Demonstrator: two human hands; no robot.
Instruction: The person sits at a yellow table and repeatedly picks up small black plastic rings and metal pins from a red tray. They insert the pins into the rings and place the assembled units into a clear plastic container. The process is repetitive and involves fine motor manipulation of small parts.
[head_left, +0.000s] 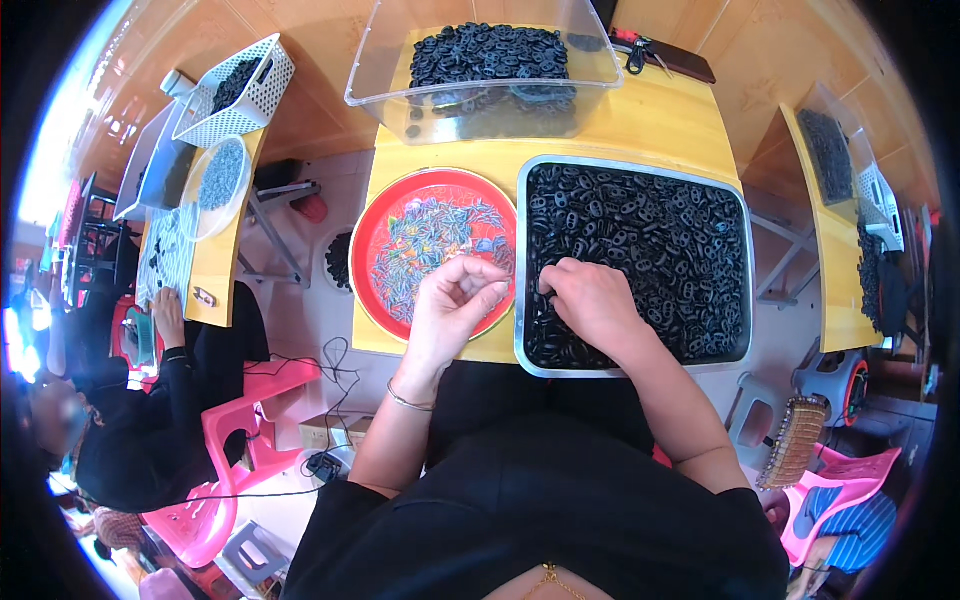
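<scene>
- Left hand (455, 305): fingers curled, thumb near index, over right side of red tray (368, 235); can't tell if gripping
- Right hand (595, 305): fingers bent down at left side of metal tray (680, 367); grip hidden
- Black two-holed pieces (660, 250) fill metal tray
- Small multicoloured pieces (425, 255) in red tray
- Both trays on yellow table (450, 153), clear bin (470, 122) behind

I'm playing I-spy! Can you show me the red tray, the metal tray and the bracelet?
Red tray (430, 178), head view: on its far inner wall.
Metal tray (565, 371), head view: on its near rim.
Bracelet (409, 403), head view: on the band's lower curve.
</scene>
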